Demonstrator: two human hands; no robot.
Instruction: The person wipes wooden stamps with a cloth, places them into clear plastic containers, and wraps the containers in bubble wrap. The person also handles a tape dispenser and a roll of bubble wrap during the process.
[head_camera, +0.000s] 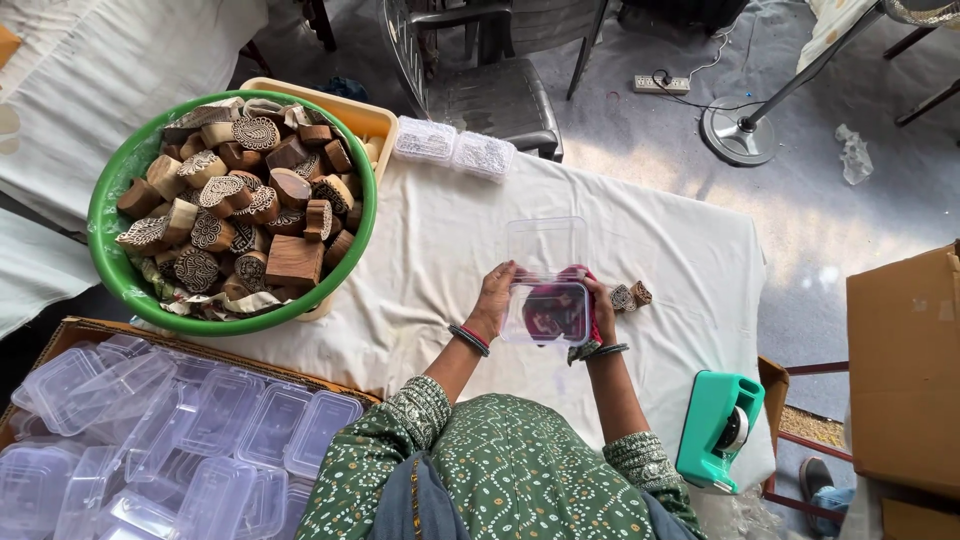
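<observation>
My left hand and my right hand together hold a small clear plastic box over the white cloth of the table. Its hinged lid stands open, pointing away from me. Inside the box is something dark red and maroon; what it is I cannot tell. Two small carved wooden printing blocks lie on the cloth just right of my right hand. Both wrists carry bangles.
A green basin heaped with carved wooden blocks sits at the left on a yellow tray. A cardboard box of empty clear containers is at bottom left. A teal tape dispenser, two white packets, a chair and a carton surround the table.
</observation>
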